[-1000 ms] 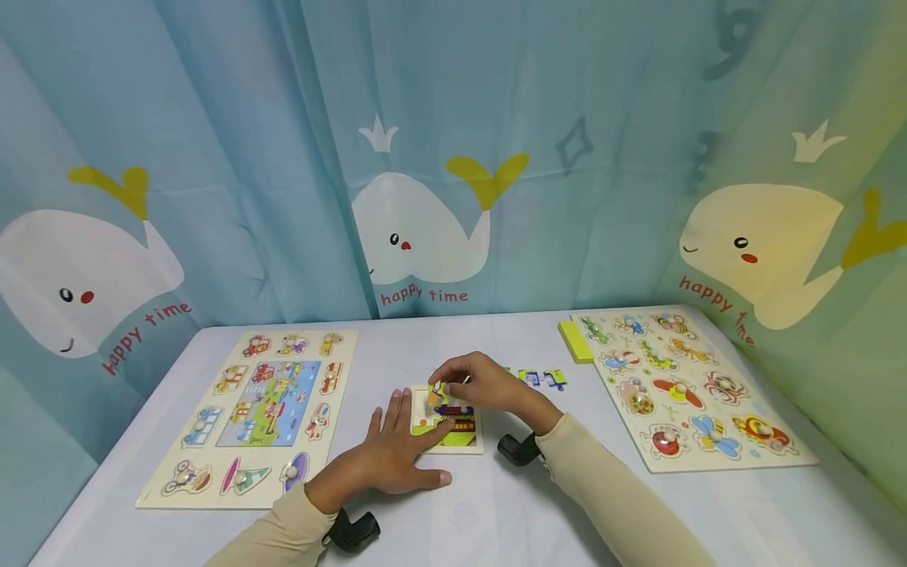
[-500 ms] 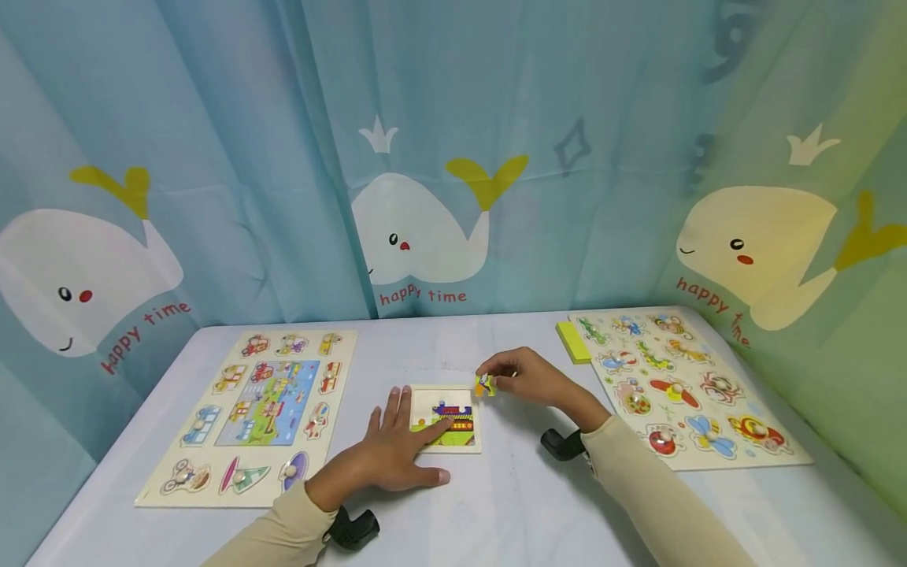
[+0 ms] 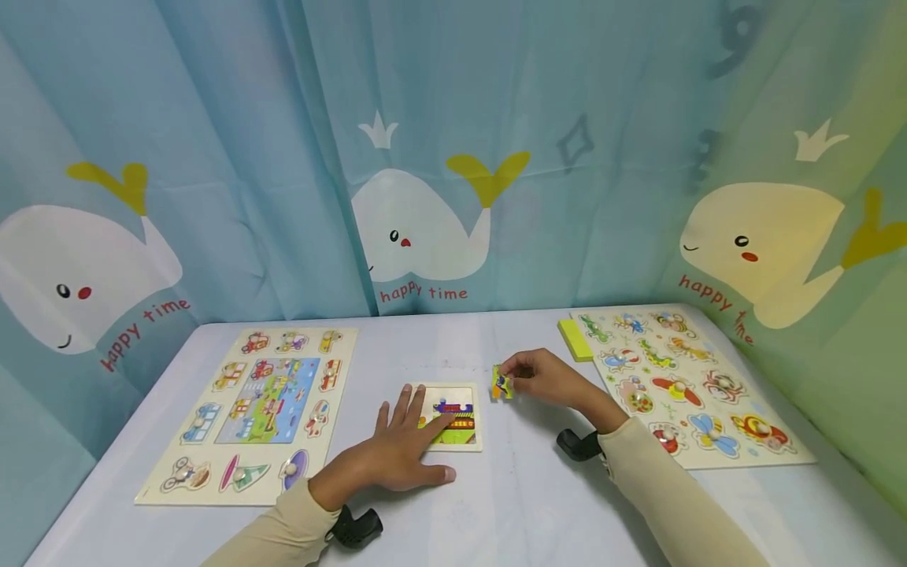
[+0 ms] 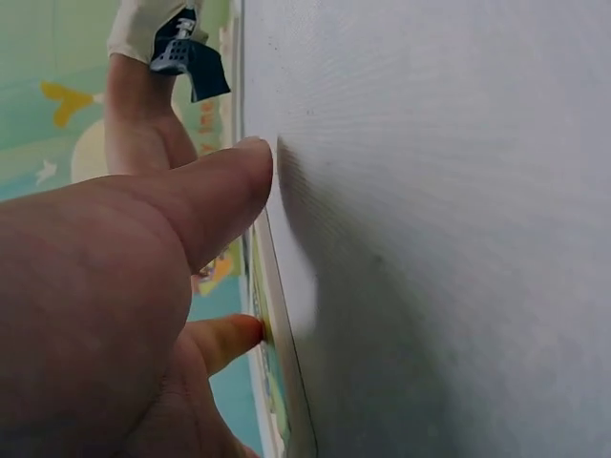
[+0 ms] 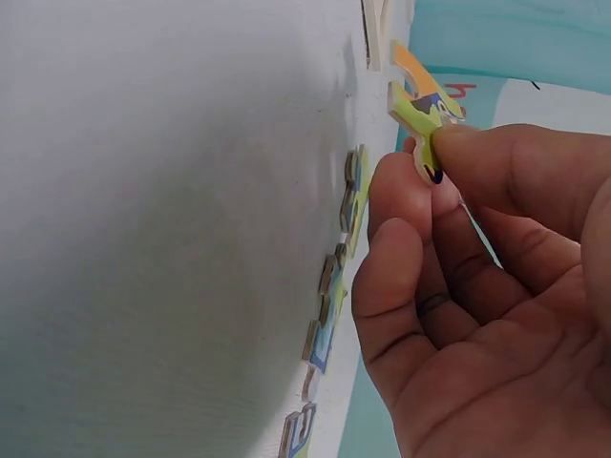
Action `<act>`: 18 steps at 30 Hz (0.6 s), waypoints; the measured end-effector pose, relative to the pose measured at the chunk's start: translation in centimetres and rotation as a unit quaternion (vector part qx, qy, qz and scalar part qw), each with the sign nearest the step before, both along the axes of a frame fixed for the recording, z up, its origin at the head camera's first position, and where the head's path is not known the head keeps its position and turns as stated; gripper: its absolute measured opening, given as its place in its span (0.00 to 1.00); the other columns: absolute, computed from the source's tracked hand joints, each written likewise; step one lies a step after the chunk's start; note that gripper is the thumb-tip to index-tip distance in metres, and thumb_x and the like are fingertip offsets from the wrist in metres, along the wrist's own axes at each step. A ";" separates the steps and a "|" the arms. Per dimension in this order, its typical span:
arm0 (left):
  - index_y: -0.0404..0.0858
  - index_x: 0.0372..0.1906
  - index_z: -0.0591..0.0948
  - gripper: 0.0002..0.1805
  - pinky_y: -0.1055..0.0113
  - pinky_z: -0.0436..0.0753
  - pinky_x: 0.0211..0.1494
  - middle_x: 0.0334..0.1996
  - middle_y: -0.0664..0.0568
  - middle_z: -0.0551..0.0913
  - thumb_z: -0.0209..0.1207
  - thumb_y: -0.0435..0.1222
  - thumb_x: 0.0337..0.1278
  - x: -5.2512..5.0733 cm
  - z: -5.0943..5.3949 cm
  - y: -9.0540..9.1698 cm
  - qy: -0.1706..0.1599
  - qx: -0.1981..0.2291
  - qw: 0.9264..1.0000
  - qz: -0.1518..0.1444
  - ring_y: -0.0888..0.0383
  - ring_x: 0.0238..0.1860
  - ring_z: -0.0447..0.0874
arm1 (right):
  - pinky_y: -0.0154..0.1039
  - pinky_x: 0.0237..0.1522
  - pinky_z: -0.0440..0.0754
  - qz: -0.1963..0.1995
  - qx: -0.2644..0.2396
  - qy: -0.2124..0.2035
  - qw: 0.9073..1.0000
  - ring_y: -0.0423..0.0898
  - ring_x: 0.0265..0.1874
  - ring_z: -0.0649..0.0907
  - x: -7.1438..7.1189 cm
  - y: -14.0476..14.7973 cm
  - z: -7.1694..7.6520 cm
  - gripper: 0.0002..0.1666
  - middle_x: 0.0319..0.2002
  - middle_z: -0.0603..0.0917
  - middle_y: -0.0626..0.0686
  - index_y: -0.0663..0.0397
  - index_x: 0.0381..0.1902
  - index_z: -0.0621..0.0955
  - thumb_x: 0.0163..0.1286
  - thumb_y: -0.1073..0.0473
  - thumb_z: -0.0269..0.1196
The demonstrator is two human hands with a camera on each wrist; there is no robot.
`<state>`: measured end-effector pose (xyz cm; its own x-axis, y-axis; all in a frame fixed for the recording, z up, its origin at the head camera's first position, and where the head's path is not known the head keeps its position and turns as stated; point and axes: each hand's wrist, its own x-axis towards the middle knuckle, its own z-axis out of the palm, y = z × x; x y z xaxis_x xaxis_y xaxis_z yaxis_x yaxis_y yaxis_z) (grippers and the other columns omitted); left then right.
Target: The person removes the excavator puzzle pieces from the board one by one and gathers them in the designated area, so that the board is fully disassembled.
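The right hand (image 3: 549, 380) pinches a jigsaw piece (image 3: 501, 383) by its edge, thumb against fingertips, with only the wood's thickness between them. The piece is up off the table (image 3: 510, 504), just right of the small puzzle tray (image 3: 478, 421), its orange part turned toward the tray; in the head view its long axis runs away from the person, though I can't judge the exact tilt. The left hand (image 3: 400, 445) lies spread, holding nothing, index fingertip resting on the joined train pieces (image 3: 462, 435) inside the tray, where bare wood shows along the far side. Loose pieces (image 5: 329, 310) line the table below the right hand. Farther out, a knobbed vehicle board (image 3: 262, 455) lies left, an insect board (image 3: 669, 411) right, a yellow block (image 3: 575, 340) touching it.
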<state>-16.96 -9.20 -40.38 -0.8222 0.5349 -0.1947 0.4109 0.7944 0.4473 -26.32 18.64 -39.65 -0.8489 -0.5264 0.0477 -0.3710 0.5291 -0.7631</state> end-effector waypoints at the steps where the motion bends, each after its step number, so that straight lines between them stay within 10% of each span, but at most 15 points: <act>1: 0.48 0.75 0.60 0.44 0.36 0.33 0.68 0.76 0.36 0.35 0.57 0.61 0.58 0.0 0.0 0.1 0.003 0.002 1.000 0.000 0.39 0.74 0.24 | 0.38 0.37 0.76 0.000 0.004 -0.002 1.000 0.45 0.34 0.77 0.0 0.0 -0.1 0.10 0.38 0.84 0.54 0.68 0.42 0.83 0.63 0.75 0.59; 18: 0.58 0.76 0.59 0.40 0.35 0.33 0.68 0.75 0.33 0.34 0.56 0.61 0.60 0.0 0.1 1.3 0.000 -0.016 1.000 -0.010 0.38 0.74 0.23 | 0.36 0.35 0.76 0.019 0.025 -0.023 0.999 0.44 0.32 0.77 0.0 0.3 -0.2 0.10 0.36 0.85 0.52 0.65 0.40 0.85 0.63 0.75 0.61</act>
